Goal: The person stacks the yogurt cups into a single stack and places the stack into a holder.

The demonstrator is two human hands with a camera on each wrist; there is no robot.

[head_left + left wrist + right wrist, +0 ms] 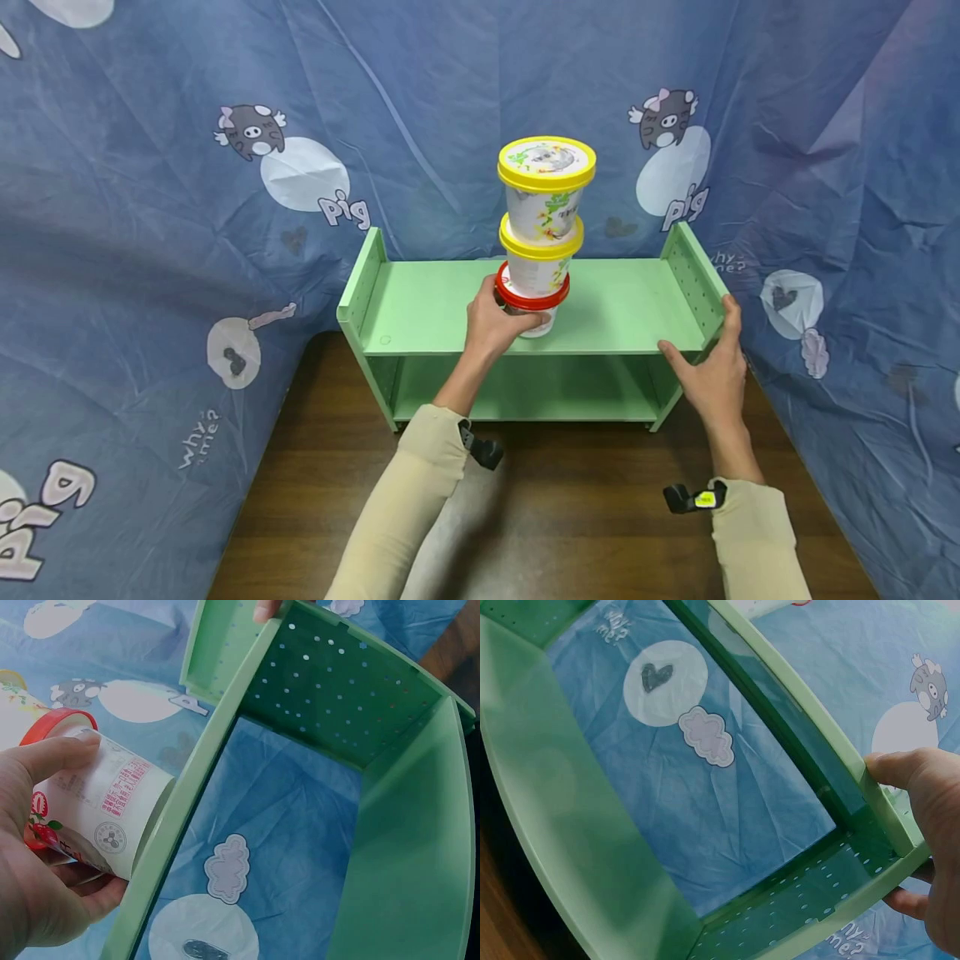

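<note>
Three white paper tubs stand in a stack on the top board of a green two-tier shelf [427, 304]. The bottom tub [112, 795] has a red lid, and strawberries and pink print show on its side. My left hand [492, 321] grips this bottom tub, thumb on the near side and fingers round it. Above it sit a yellow-lidded middle tub [538, 273] and a larger yellow-lidded top tub [543, 212]. At the shelf's right end, my right hand [716, 379] holds the corner, its thumb on the top board's front edge and fingers against the side panel [693, 279].
Below the top board runs a lower shelf board [525, 392]. Perforated side panels rise at both ends. A blue cloth backdrop [450, 100] with pig prints hangs behind and at both sides. Brown wood-look floor [570, 517] lies in front.
</note>
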